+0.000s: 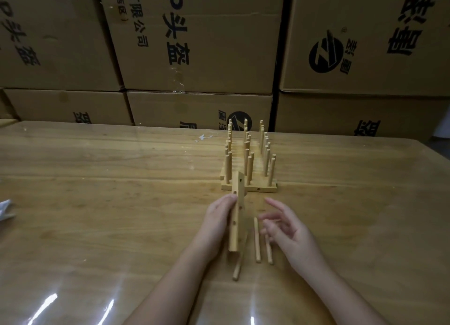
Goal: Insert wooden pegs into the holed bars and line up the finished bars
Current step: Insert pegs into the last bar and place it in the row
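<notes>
the left hand (217,216) grips a holed bar (238,217) with no pegs in it, held up on end over the bench (97,203). the right hand (289,229) is spread open and a bit blurry, near three loose pegs (257,239) lying flat. finished bars (263,188) with pegs standing up sit in a row just behind.
</notes>
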### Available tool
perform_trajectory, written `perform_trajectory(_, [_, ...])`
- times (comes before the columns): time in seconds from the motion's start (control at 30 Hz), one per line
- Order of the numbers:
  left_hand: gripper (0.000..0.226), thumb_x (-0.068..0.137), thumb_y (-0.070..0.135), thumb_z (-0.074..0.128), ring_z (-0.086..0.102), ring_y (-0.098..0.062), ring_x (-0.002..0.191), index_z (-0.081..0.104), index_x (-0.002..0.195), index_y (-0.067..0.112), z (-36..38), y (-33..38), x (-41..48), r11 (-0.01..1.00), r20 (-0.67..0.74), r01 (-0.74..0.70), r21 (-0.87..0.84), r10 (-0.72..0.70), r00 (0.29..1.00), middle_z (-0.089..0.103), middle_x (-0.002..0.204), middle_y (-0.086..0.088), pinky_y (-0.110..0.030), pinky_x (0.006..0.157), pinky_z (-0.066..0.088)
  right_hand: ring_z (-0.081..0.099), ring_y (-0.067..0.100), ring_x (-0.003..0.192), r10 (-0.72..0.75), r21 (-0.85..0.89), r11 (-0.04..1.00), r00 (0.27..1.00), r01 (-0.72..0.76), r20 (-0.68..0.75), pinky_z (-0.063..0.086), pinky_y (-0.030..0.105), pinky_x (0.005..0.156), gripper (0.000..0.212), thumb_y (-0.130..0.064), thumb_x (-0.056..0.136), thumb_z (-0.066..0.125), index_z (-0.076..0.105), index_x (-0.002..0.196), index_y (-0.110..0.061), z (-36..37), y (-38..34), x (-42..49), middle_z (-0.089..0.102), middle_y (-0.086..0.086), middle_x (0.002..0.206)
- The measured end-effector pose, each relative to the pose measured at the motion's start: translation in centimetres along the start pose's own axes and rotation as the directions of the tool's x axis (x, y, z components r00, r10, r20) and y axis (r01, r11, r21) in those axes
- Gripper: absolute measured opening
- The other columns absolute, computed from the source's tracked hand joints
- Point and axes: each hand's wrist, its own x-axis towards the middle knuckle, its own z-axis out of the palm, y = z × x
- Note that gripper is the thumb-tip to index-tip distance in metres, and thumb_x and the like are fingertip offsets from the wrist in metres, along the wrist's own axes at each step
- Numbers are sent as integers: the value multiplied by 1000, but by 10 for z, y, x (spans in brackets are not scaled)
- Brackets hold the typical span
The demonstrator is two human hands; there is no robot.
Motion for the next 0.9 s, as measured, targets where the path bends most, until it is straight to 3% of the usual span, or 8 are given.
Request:
perform_trajectory(0.03, [28,98,27,46,65,-13,69,71,96,13,-4,0,2,998,-26,37,-53,-38,999,69,76,-4,-26,62,53,58,3,82,-19,-212,977,1000,21,11,47,15,72,41,-30,84,65,50,116,-49,-1,3,0,57,-16,98])
perform_trajectory(0.1, [26,95,29,50,60,-12,61,69,94,13,-10,0,6,978,-12,109,-180,-113,994,64,71,-2,-26,56,48,45,-4,91,-18,-587,806,995,75,102,40,14,79,44,-51,79,61,44,120,-52,-2,9,0,41,-22,98])
perform_trajectory(0.17, [24,91,30,52,55,-14,60,69,98,14,-13,-2,11,958,43,126,-257,-119,992,62,74,-3,-27,56,43,38,-5,97,23,-702,709,992,70,123,35,16,82,47,-57,79,56,43,123,-48,-1,13,1,33,-23,98])
perform_trajectory(0.3, [30,98,22,43,53,-15,60,62,122,17,-11,-3,16,965,83,119,-235,-102,991,63,74,-5,-25,54,42,39,-1,92,-26,-721,687,995,91,101,32,18,79,20,-42,87,53,59,107,-42,1,13,1,38,-19,90])
perform_trajectory(0.5, [26,100,19,43,59,-10,59,62,119,18,-6,-1,12,995,79,75,-67,-70,994,65,73,-4,-20,52,48,42,-1,89,-17,-710,700,995,81,97,35,20,80,8,-41,85,58,60,91,-36,1,8,1,42,-17,88])
perform_trajectory(0.6, [22,99,14,45,62,-6,57,63,111,19,-3,0,11,993,84,85,-86,-78,993,67,74,-5,-17,49,49,43,0,92,46,-680,733,996,22,83,38,20,83,15,-41,82,63,53,93,-37,0,5,3,43,-20,94])
perform_trajectory(0.77, [21,99,17,46,61,-5,56,62,112,21,-1,0,10,998,119,69,-8,-67,991,66,77,-4,-17,52,49,42,-1,82,161,-613,784,986,-100,45,40,22,78,50,-40,78,69,44,121,-43,-3,0,6,46,-19,96])
perform_trajectory(0.9, [19,99,20,48,61,-4,61,63,109,26,0,-2,8,996,153,33,78,-45,987,66,80,-1,-17,57,50,44,1,77,193,-647,748,981,-145,3,35,20,71,49,-38,80,68,48,124,-35,2,-2,2,49,-15,86])
